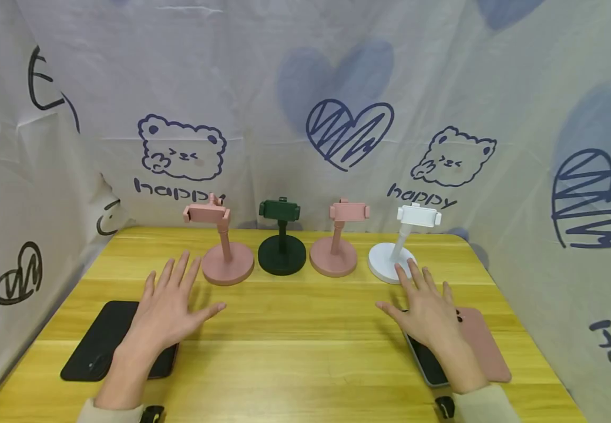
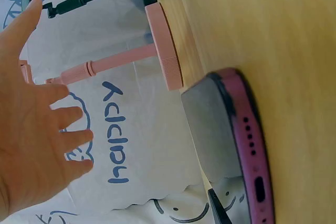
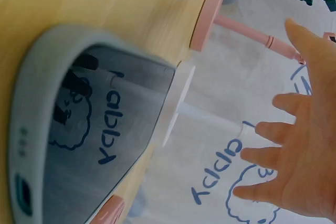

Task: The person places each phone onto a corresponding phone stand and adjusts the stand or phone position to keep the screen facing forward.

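Patterned cloth (image 1: 263, 76) hangs behind your table (image 1: 295, 358). Your left hand (image 1: 163, 317) and right hand (image 1: 429, 311) are apart, spread wide, holding nothing. The black phone (image 1: 96, 335) lies toward the left edge, the grey-cased phone (image 1: 426, 361) toward the right. Both are probably stiff, slippery and breakable; pinch the long sides.

Between the left hand (image 1: 165, 314) and right hand (image 1: 427, 314), a broad bare lane of wooden surface (image 1: 305, 358) runs back to four phone stands, with room for either hand. There the pink phone stand at left (image 1: 226, 249), green phone stand (image 1: 282, 244), second pink phone stand (image 1: 336, 242) and white phone stand (image 1: 399, 244) block the way, their bases nearly meeting; the stems stand farther apart. Behind hangs a cloth (image 1: 263, 88). The black phone (image 1: 99, 338), grey-rimmed phone (image 1: 428, 361) and pink phone (image 1: 484, 343) lie low, passable from above.
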A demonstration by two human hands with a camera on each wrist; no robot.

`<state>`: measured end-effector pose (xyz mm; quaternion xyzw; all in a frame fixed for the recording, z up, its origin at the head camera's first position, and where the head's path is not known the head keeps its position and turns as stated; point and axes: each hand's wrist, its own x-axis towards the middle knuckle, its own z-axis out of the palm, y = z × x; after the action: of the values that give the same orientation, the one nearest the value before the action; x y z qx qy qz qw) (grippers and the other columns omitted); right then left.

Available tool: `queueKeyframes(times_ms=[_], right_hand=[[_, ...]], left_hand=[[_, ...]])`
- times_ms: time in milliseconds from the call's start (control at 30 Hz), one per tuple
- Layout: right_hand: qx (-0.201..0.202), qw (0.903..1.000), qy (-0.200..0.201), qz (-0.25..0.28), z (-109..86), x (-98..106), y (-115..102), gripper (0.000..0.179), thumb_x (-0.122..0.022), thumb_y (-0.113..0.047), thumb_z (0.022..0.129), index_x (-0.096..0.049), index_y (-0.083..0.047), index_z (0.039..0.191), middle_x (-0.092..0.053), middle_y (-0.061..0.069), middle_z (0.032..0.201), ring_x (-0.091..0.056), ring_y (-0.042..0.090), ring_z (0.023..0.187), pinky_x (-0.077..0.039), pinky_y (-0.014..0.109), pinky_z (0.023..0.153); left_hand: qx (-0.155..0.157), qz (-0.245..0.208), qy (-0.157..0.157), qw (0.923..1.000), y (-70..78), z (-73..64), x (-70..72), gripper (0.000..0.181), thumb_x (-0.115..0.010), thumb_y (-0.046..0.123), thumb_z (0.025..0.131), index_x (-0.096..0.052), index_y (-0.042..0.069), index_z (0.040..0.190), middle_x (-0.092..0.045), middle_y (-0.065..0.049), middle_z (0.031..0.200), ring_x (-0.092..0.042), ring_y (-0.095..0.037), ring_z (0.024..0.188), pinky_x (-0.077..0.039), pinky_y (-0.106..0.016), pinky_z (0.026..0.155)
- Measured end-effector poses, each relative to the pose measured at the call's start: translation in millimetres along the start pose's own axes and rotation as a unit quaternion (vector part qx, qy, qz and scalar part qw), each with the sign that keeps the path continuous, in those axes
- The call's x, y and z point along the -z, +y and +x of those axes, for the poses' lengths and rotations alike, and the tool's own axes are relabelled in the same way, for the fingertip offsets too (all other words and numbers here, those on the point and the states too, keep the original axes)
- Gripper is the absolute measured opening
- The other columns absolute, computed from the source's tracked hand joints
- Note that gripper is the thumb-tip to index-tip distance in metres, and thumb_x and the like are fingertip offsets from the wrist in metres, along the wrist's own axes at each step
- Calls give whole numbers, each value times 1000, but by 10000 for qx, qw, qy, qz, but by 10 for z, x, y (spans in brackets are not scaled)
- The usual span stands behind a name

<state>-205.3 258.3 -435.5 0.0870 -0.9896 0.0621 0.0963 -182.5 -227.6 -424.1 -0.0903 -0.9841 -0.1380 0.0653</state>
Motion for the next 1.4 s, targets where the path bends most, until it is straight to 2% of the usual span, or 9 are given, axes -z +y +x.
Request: queueKeyframes(times_ms=[167,267,400,500,567,733,1000,1200,1400], right_hand=[[278,9972,639,271,35,21,-90,89,-63,-64,96,-40,-7,160,-40,21,162,-43,47,143,-35,71,113],[502,9907,1129,567,70,45,-169,81,-71,-54,94,-47,-6,155,-51,20,154,-55,46,132,-47,65,104],[798,9754,1785,1019,132,81,-298,70,-77,-44,92,-56,-6,147,-62,18,141,-64,42,121,-55,60,94],[1108,9593,2283,1240,198,125,-407,62,-77,-38,91,-61,-5,141,-68,18,131,-68,39,114,-58,57,87],[1355,9471,2578,1350,256,157,-487,56,-77,-34,91,-64,-3,136,-71,18,125,-70,37,108,-60,55,83],[1819,9178,3003,1853,404,241,-730,43,-77,-22,91,-67,-1,126,-73,17,116,-72,34,96,-61,50,79],[2251,8841,2910,2883,623,343,-1194,32,-71,-12,96,-67,3,125,-73,18,114,-72,30,95,-63,44,79],[2382,8631,2799,3463,820,348,-1544,30,-70,-9,97,-68,1,125,-73,14,116,-72,28,95,-63,40,78],[2373,8370,2339,4340,1017,329,-1895,29,-68,-8,100,-68,-1,128,-72,14,122,-73,24,97,-63,42,83]], left_hand=[[-191,-136,422,9988,4,34,33,106,-54,75,94,-23,2,165,-18,-22,171,-22,-48,153,-15,-72,120],[-285,-290,750,9964,16,62,39,97,-60,65,97,-28,1,163,-25,-21,169,-31,-47,150,-24,-68,119],[-482,-607,1529,9852,59,122,56,80,-71,42,98,-38,1,159,-41,-23,160,-48,-48,137,-44,-67,106],[-682,-959,2297,9661,94,191,65,65,-75,25,96,-49,3,152,-55,-21,146,-61,-44,122,-56,-62,84],[-771,-1217,2730,9512,117,236,70,57,-75,17,96,-54,4,147,-61,-18,137,-66,-38,114,-58,-56,71],[-833,-1786,3344,9216,179,330,69,43,-71,7,96,-60,2,137,-64,-15,122,-68,-30,101,-56,-44,74],[-637,-2673,4092,8701,263,466,65,19,-64,0,97,-61,-8,114,-61,-22,104,-63,-30,91,-47,-24,75],[-335,-3323,4421,8325,321,578,101,21,-61,2,100,-56,-12,115,-59,-26,107,-58,-16,97,-48,-18,80],[199,-4034,4948,7695,364,749,98,19,-58,1,102,-56,-12,116,-60,-14,106,-56,-5,96,-47,-19,82]])
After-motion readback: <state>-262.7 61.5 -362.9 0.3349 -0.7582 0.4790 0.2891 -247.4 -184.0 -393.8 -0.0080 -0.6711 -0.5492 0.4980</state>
